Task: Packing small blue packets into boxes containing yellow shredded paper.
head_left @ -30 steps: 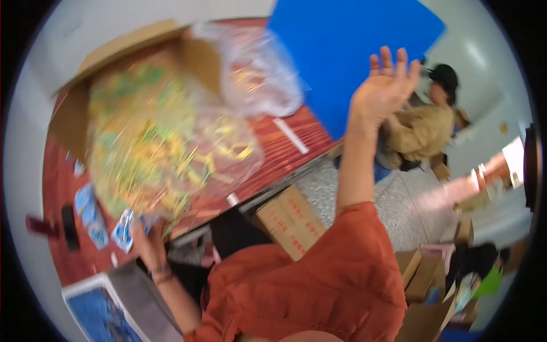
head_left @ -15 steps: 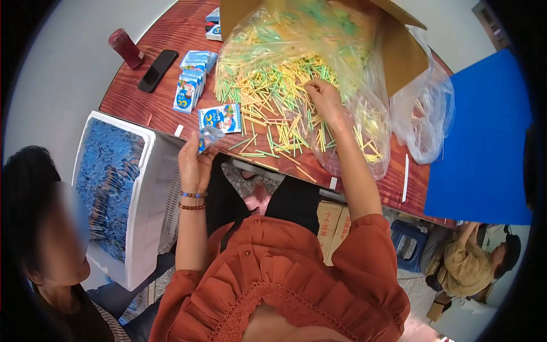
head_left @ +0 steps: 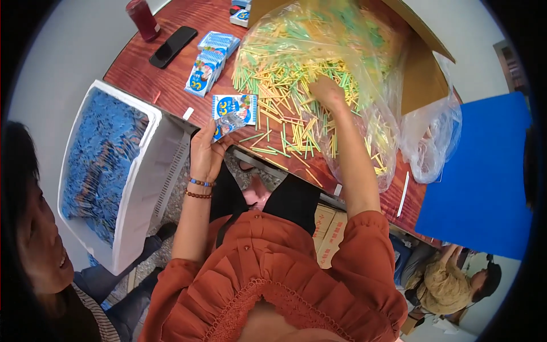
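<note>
My left hand (head_left: 208, 153) is closed on a small blue-and-clear packet (head_left: 229, 125), held at the table's front edge. Just beyond it a flat blue-and-white packet (head_left: 242, 105) lies on the table. My right hand (head_left: 329, 93) reaches over a heap of thin yellow and green sticks (head_left: 273, 91), its fingers curled down among them. Its fingertips are hidden, so I cannot make out what they grip. A large clear plastic bag (head_left: 296, 34) spreads over the heap and holds more sticks. Loose sticks (head_left: 302, 137) lie scattered nearer the table edge.
A stack of blue packets (head_left: 204, 71), a black phone (head_left: 172, 47) and a red-filled container (head_left: 142, 20) stand at the far left. A white foam box (head_left: 128, 228) of blue wrappers is beside a person (head_left: 40, 228). An open carton (head_left: 424, 85) and blue panel (head_left: 478, 176) are right.
The view has shifted, so the table things sit further right in it. My left hand still grips the packet; my right hand's fingers are now lower and more hidden among the sticks.
</note>
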`<act>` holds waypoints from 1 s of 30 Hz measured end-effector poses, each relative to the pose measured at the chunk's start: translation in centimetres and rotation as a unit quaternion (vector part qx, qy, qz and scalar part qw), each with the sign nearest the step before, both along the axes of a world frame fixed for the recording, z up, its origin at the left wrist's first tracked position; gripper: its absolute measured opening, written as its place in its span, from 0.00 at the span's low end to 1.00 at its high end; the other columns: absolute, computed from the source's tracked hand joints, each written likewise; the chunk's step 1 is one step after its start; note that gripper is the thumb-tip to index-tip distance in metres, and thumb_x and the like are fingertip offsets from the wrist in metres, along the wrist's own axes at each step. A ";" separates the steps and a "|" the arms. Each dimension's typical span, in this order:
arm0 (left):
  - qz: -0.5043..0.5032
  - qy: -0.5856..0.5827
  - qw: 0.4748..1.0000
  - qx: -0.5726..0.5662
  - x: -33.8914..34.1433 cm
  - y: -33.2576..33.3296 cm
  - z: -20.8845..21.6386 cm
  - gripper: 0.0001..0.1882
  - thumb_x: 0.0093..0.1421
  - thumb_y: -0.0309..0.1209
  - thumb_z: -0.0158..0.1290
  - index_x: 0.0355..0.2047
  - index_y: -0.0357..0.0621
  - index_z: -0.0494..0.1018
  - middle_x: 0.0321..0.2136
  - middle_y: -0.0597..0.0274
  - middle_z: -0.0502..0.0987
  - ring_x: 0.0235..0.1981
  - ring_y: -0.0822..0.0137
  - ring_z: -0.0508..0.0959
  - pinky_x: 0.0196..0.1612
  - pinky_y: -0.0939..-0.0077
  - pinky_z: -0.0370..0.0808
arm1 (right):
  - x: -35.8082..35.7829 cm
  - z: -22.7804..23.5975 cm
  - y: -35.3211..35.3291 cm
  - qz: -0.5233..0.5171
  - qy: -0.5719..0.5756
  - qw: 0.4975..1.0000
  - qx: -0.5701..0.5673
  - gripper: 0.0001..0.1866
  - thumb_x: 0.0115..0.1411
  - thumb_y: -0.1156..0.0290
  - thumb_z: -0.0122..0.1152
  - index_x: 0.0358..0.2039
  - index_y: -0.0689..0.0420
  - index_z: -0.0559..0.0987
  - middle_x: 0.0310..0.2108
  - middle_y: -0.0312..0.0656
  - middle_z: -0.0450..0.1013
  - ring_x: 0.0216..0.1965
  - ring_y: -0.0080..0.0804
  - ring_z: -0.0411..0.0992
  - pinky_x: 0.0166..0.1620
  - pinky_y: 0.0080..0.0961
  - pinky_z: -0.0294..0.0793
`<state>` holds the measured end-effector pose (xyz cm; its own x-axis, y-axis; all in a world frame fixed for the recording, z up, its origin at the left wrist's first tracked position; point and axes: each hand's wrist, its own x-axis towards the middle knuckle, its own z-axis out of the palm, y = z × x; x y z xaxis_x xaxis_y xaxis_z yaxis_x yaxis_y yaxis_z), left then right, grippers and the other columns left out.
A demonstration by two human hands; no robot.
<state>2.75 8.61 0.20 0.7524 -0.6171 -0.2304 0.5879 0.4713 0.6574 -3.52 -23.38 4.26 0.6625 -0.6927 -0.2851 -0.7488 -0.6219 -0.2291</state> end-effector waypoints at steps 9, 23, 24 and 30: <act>0.008 0.022 1.000 -0.008 0.1 0.2 -0.4 0.14 0.66 0.37 0.48 0.39 0.36 0.73 0.33 0.60 0.78 0.31 0.71 0.76 0.37 0.73 0.75 | -2.9 0.0 -2.0 0.077 -0.036 0.995 -0.047 0.18 0.58 0.57 0.47 0.34 0.60 0.74 0.43 0.55 0.72 0.48 0.53 0.69 0.49 0.50 0.62; 0.018 0.030 0.999 0.005 0.3 0.4 -1.0 0.12 0.65 0.36 0.49 0.37 0.41 0.74 0.30 0.65 0.77 0.28 0.73 0.74 0.36 0.74 0.75 | -2.9 -1.1 -5.3 0.090 -0.023 0.991 -0.093 0.19 0.57 0.60 0.52 0.41 0.63 0.72 0.41 0.57 0.74 0.45 0.53 0.72 0.44 0.43 0.70; 0.017 0.030 0.999 0.002 0.4 0.6 -0.9 0.12 0.65 0.36 0.49 0.37 0.41 0.74 0.30 0.65 0.77 0.28 0.73 0.75 0.36 0.74 0.75 | -2.6 -0.8 -4.6 0.113 -0.014 0.990 -0.088 0.21 0.56 0.59 0.55 0.42 0.63 0.71 0.41 0.57 0.74 0.45 0.53 0.72 0.44 0.43 0.71; 0.014 0.034 0.999 -0.022 0.5 0.5 -1.5 0.13 0.65 0.35 0.48 0.42 0.37 0.73 0.34 0.61 0.78 0.31 0.71 0.77 0.36 0.73 0.76 | -0.2 -2.1 -5.2 0.121 0.085 0.989 -0.014 0.22 0.55 0.58 0.57 0.40 0.67 0.74 0.39 0.59 0.74 0.44 0.53 0.73 0.46 0.40 0.71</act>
